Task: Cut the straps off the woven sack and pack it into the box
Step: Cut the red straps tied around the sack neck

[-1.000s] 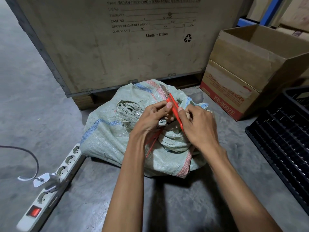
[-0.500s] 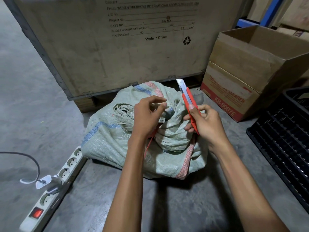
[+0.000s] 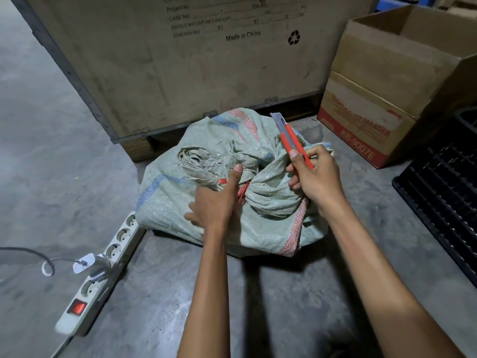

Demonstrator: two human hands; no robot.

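A pale green woven sack (image 3: 180, 202) with blue and red stripes lies bunched on the concrete floor. A red strap (image 3: 242, 192) ties its gathered neck at the middle. My left hand (image 3: 216, 202) rests flat on the sack just left of the strap, thumb up, fingers spread. My right hand (image 3: 315, 177) is above the sack's right side and grips a red utility knife (image 3: 289, 138), blade out and pointing up and away. An open cardboard box (image 3: 387, 73) stands on the right, beyond the sack.
A big wooden crate (image 3: 180, 73) rises directly behind the sack. A white power strip (image 3: 100, 275) with a plugged-in charger and cable lies on the floor at the left. A black plastic crate (image 3: 444, 192) sits at the right edge.
My left hand has let go of the sack's bunched neck and dropped flat onto the sack. My right hand has drawn the knife out to the right, away from the strap.
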